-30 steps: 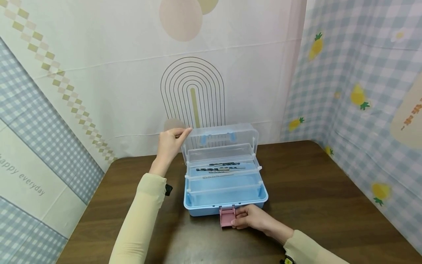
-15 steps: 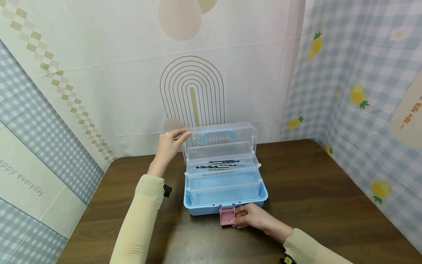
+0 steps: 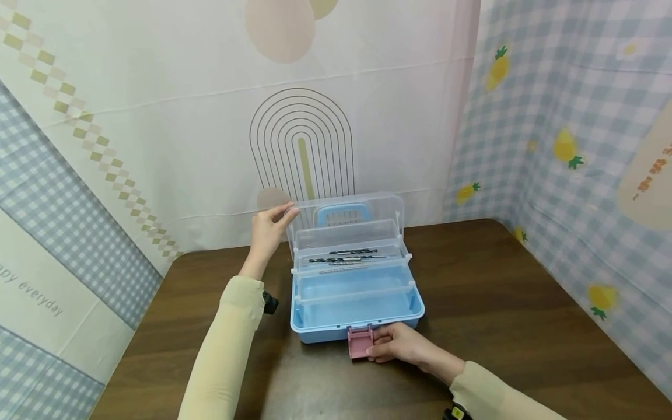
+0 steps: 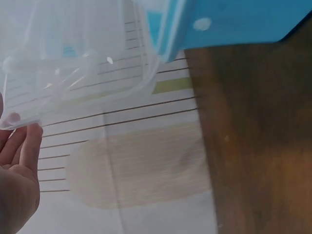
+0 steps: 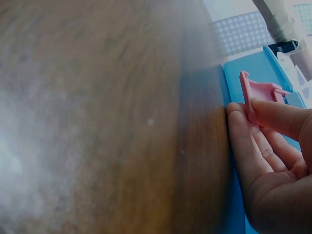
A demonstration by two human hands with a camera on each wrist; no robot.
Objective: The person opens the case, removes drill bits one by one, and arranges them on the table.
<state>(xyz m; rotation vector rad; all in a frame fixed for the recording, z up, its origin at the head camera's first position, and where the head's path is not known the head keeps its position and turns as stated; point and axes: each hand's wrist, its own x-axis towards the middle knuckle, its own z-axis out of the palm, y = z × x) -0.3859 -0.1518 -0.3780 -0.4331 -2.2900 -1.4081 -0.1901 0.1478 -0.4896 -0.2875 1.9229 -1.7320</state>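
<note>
"Wooden tabletop (image 3: pixel 488 286), blue toolbox (image 3: pixel 325 336) central. What's changed?"

"Handle (image 3: pixel 343 208) now shows its full arch through the clear lid (image 3: pixel 388 209); trays (image 3: pixel 385 262) look accessible. Left grip (image 3: pixel 266 230) pinches the lid's left corner, right grip (image 3: pixel 401 344) the pink latch (image 3: pixel 360 344)."

Your head view is evenly, softly lit, with a dull sheen low on the worktop (image 3: pixel 325 388). Your left wrist view is dimmer and soft, bright glints spotting the clear lid (image 4: pixel 92 80). Your right wrist view shows glare at left and blurred grain.
</note>
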